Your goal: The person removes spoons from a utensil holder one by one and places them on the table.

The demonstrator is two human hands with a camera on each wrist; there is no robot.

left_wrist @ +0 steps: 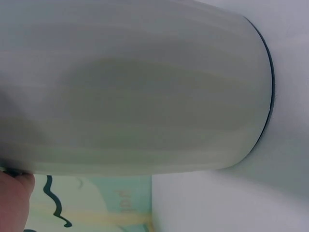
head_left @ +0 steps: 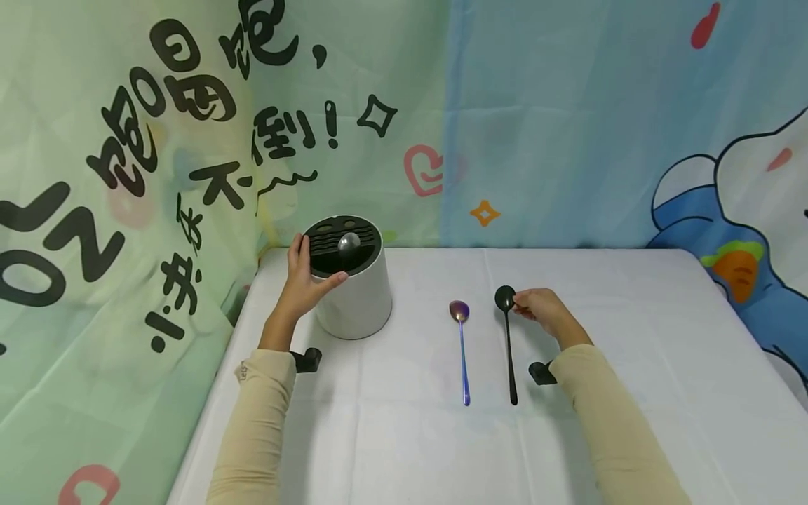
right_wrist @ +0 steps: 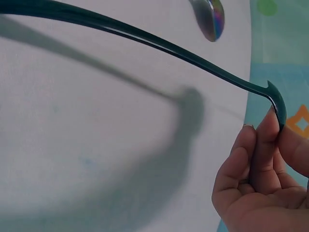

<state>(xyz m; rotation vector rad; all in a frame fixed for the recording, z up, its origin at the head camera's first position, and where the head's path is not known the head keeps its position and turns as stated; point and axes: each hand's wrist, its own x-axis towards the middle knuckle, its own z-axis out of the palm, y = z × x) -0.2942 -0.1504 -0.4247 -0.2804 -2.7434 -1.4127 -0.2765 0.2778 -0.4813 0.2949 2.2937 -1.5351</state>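
Observation:
A white cylindrical utensil holder point(head_left: 356, 301) with a black slotted top stands at the left. My left hand point(head_left: 304, 284) grips its upper rim, fingers along the left side and thumb across the front. A silver spoon head point(head_left: 348, 243) shows above the slotted top; its handle is hidden. My right hand point(head_left: 543, 308) pinches a black long-handled spoon point(head_left: 510, 351) by its bowl. In the right wrist view the spoon's handle point(right_wrist: 159, 43) is raised over its shadow. Left of it a purple-blue iridescent spoon point(head_left: 463, 351) lies on the table, bowl away from me.
A white cloth covers the table point(head_left: 404, 449). Printed curtains point(head_left: 555, 140) hang behind its far edge and along the left side. Black wrist mounts point(head_left: 307, 360) sit by both cuffs.

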